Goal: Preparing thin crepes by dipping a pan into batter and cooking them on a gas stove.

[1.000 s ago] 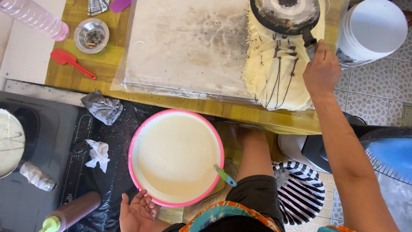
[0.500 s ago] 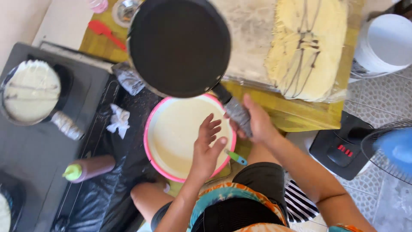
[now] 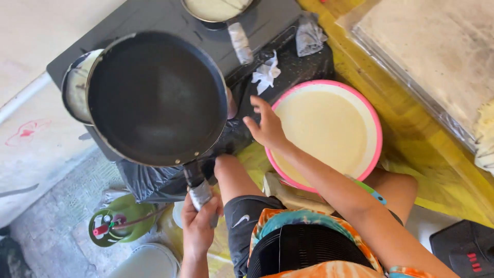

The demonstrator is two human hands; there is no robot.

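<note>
My left hand [image 3: 198, 226] grips the taped handle of a black frying pan [image 3: 157, 98]. The pan is empty and held level above the near corner of a black stove [image 3: 170, 20], covering most of another pan [image 3: 74, 87] beneath it. My right hand [image 3: 265, 126] reaches across my body, fingers apart and holding nothing. It hovers over the left rim of a pink-rimmed bowl [image 3: 373, 128] filled with pale batter.
A third pan with a crepe [image 3: 216, 7] sits at the stove's far side. White crumpled tissue [image 3: 266, 72] and a grey cloth [image 3: 309, 33] lie by it. Foil-covered board [image 3: 442, 56] at right, stacked crepes [image 3: 486, 139], green gas cylinder [image 3: 116, 226], a teal utensil handle [image 3: 373, 194].
The pan came off the crepe stack and swung over to the stove. It passed from my right hand to my left, and my right hand now reaches over the bowl.
</note>
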